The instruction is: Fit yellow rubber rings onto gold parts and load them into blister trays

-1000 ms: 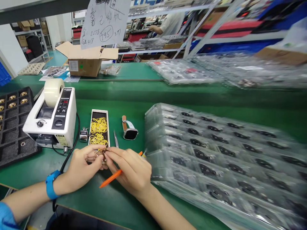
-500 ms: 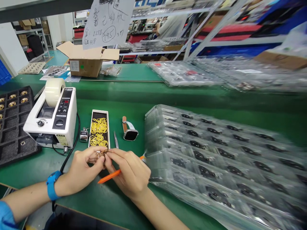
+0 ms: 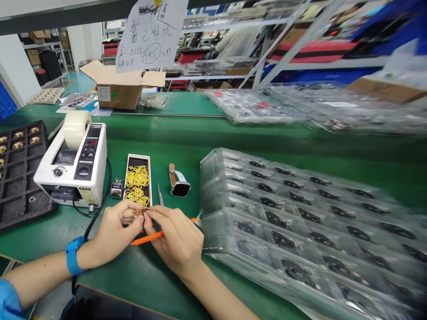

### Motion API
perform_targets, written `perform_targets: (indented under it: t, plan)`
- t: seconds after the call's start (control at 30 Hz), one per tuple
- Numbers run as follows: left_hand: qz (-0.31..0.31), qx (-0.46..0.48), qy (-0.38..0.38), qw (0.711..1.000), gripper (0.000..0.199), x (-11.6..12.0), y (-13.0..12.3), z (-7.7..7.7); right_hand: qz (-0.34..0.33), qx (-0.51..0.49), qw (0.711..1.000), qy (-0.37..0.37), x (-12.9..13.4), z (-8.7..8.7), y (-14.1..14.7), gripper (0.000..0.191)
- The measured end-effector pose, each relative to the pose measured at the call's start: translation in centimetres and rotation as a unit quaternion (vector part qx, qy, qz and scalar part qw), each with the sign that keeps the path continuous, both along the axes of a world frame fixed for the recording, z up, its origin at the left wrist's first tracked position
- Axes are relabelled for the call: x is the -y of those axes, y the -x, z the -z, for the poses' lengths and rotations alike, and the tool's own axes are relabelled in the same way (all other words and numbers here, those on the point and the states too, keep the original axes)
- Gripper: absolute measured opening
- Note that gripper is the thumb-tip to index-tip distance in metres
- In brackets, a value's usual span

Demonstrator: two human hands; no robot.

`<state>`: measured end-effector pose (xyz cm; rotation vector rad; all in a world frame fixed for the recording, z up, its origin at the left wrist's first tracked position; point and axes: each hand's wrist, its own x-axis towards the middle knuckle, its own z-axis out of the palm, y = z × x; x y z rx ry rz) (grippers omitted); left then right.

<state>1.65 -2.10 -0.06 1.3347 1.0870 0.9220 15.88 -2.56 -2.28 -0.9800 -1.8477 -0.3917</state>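
My left hand [image 3: 115, 233] is closed, pinching a small gold-brown metal part [image 3: 141, 211] whose kind I cannot make out. My right hand [image 3: 178, 242] meets it there, thumb and forefinger at the part's right side. An orange pen-shaped tool [image 3: 147, 239] runs through the curled fingers of the right hand, its tip pointing left beneath the part. Just beyond both hands lies a white-rimmed box [image 3: 150, 178] holding many thin yellow rings [image 3: 137, 176]. Tweezers [image 3: 160, 194] rest to the box's right, and a smartwatch [image 3: 180, 189] with a pale strap lies past them.
On the left stand a tape dispenser [image 3: 71, 164], a small tally counter [image 3: 116, 188] and a black foam tray [image 3: 25, 173] with gold round parts. Stacked clear plastic trays [image 3: 213, 231] of dark parts fill the right. Behind are a cardboard box [image 3: 122, 95] and a hanging handwritten sheet [image 3: 150, 35].
The orange tool has swung flatter and shifted slightly left with my right hand. Both hands stay together at the small part. The view has shifted slightly.
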Motion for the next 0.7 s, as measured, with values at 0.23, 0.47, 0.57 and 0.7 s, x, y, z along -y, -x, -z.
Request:
perform_targets:
  t: [0.23, 0.47, 0.57, 0.7]
  plan:
    - [-0.021, 0.048, 0.033, 0.998, 0.02, -0.7, 0.1, 0.2, -0.064, -0.034, 0.997, 0.037, 0.1, -0.4, -0.3, 0.017]
    - [-0.002, 0.071, 0.065, 0.995, 0.017, -1.7, 0.7, -0.8, -0.121, -0.225, 0.936, 0.244, 0.0, -1.6, -2.0, 0.012]
    - [0.032, 0.095, 0.103, 0.99, 0.016, -1.8, 0.8, -0.9, -0.181, -0.186, 0.915, 0.307, -0.3, -1.9, -1.9, 0.013]
    - [0.053, 0.121, 0.154, 0.979, 0.019, -2.0, 0.8, -0.9, -0.215, -0.148, 0.92, 0.291, -0.4, -1.9, -1.5, 0.011]
